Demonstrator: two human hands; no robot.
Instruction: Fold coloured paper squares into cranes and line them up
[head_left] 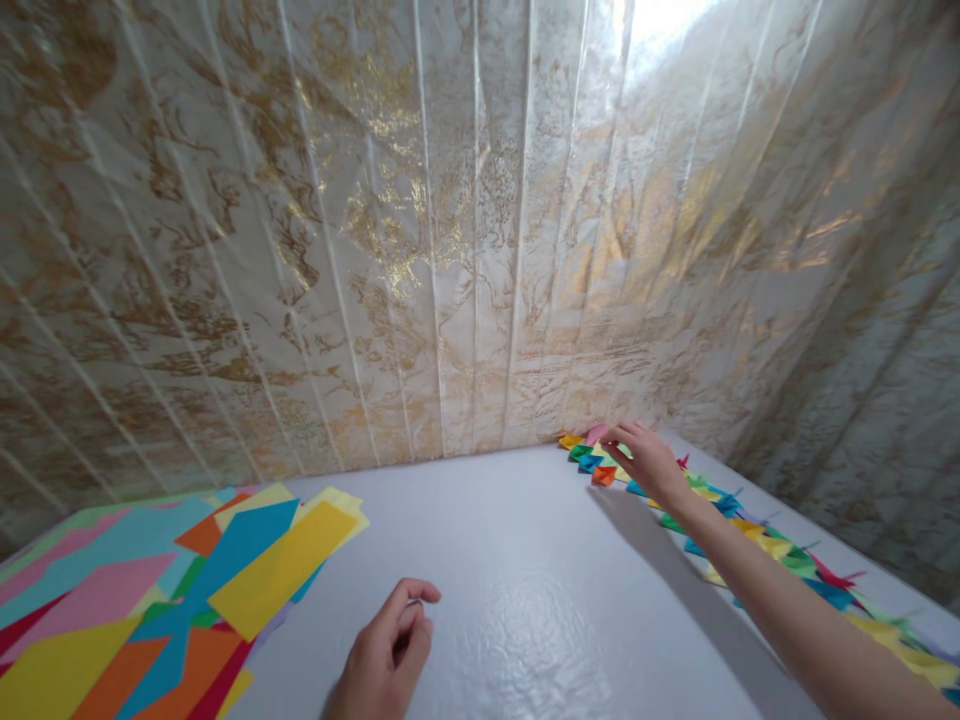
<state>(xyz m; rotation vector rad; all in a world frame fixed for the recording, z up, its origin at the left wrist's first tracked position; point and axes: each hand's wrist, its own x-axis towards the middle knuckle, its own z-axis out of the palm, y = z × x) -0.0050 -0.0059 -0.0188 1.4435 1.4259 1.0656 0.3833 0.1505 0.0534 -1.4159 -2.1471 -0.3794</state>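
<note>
So the right hand (646, 462) is stretched out to the right of centre in the frame, fingertips right up against a pink folded paper piece (596, 434) at the far edge of the white table (487, 540). Fingers are bent in toward the thumb, but honestly can't tell if they're pinching it or just touching it. Green, blue and orange folded pieces (603, 476) sit just beside it, and more colourful folded pieces (832, 575) run in rows down to the lower right corner, partly hidden behind the forearm. Left hand (382, 650) is at bottom centre, fingers loosely curled with a gap to the thumb, nothing visible in it. Lower left is a messy spread of flat paper sheets (82, 590), with a yellow sheet (285, 570) overlapping a blue one. Behind it all, shiny gold-patterned sheeting (375, 250) fills the upper frame.
</note>
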